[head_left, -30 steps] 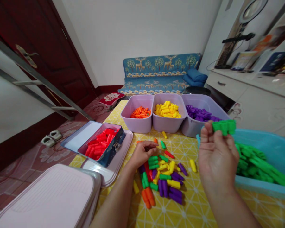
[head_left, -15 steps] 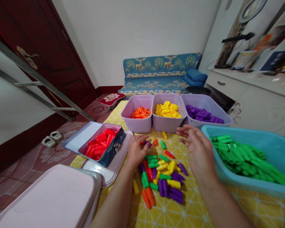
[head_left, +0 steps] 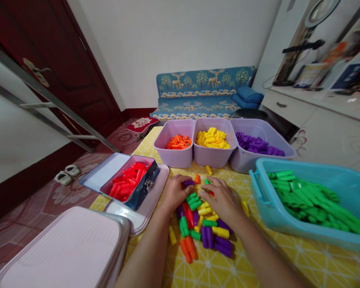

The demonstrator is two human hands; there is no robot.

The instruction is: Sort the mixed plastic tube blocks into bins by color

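My left hand (head_left: 175,194) is curled over the loose pile, with a purple plastic piece (head_left: 188,183) between its fingers and thumb. A bit of red shows beside that piece, mostly hidden by the fingers. My right hand (head_left: 222,200) hovers low over the pile's right side, fingers spread. Its fingertips are near a small green piece (head_left: 207,181) and a partly covered red piece (head_left: 211,193). Below the hands lie several short tube-like pieces: green (head_left: 193,201), yellow (head_left: 220,232), purple (head_left: 207,237) and orange (head_left: 188,249).
Three lilac bins hold orange (head_left: 178,142), yellow (head_left: 213,138) and purple pieces (head_left: 259,145). At right stands a turquoise tub (head_left: 265,214) of green pieces. An open tin (head_left: 144,190) of red pieces rests on a lid at left; another pale lid (head_left: 60,248) is nearer.
My right hand has moved left and down from beside the turquoise tub onto the pile. My left hand has stayed almost in place at the purple piece.
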